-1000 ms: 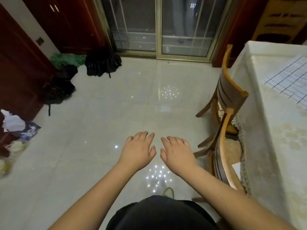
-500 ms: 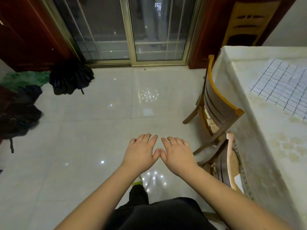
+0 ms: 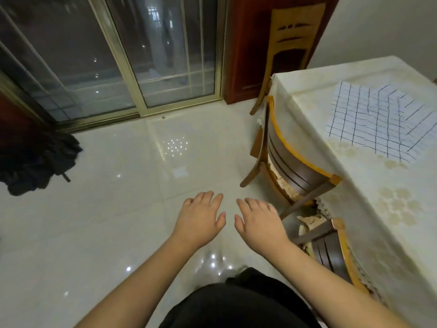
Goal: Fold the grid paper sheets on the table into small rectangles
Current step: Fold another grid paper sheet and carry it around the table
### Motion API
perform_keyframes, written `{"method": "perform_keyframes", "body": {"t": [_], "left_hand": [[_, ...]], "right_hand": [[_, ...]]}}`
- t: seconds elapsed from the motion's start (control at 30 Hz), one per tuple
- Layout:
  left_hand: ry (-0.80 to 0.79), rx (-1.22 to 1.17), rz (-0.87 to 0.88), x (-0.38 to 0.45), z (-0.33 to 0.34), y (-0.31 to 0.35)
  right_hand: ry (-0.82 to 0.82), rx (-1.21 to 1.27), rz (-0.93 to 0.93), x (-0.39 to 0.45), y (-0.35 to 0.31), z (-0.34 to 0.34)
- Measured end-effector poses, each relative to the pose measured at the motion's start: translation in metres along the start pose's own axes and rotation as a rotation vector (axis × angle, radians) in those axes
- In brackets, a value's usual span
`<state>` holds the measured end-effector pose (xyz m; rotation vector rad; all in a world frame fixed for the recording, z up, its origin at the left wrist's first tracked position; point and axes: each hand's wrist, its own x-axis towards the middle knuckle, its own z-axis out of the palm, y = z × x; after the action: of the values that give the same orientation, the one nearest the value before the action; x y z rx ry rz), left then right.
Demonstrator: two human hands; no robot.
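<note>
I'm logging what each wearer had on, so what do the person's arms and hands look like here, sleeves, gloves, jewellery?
Both forearms are bare as far as the frame shows, with no sleeves visible. The left hand and right hand wear no gloves, rings, watch or bracelet. Dark black clothing shows at the bottom edge.

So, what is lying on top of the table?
Grid paper sheets lie flat and overlapping on the table. A pale patterned tablecloth covers the tabletop, so its surface is hidden. Both hands are away from it.

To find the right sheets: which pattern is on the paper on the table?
A dark blue grid on white paper, seen best in the head view.
</note>
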<state>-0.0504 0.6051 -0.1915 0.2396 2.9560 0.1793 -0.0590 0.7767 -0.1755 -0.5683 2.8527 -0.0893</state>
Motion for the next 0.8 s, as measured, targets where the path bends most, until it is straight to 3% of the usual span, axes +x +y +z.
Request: {"method": "perform_keyframes", "body": {"t": [0.37,0.5,0.8], "left_hand": [[-0.044,0.093,0.250,0.173,-0.030,0.029],[0.006,0.088,0.280,0.233,-0.053,0.045],[-0.011,0.094,0.507,0.350,-0.081,0.095]], "right_hand": [[0.138,0.069,0.313,0.096,0.092,-0.027],[0.188,0.090,0.372,0.128,0.133,-0.052],[0.155,0.157,0.584,0.185,0.218,-0.074]]}}
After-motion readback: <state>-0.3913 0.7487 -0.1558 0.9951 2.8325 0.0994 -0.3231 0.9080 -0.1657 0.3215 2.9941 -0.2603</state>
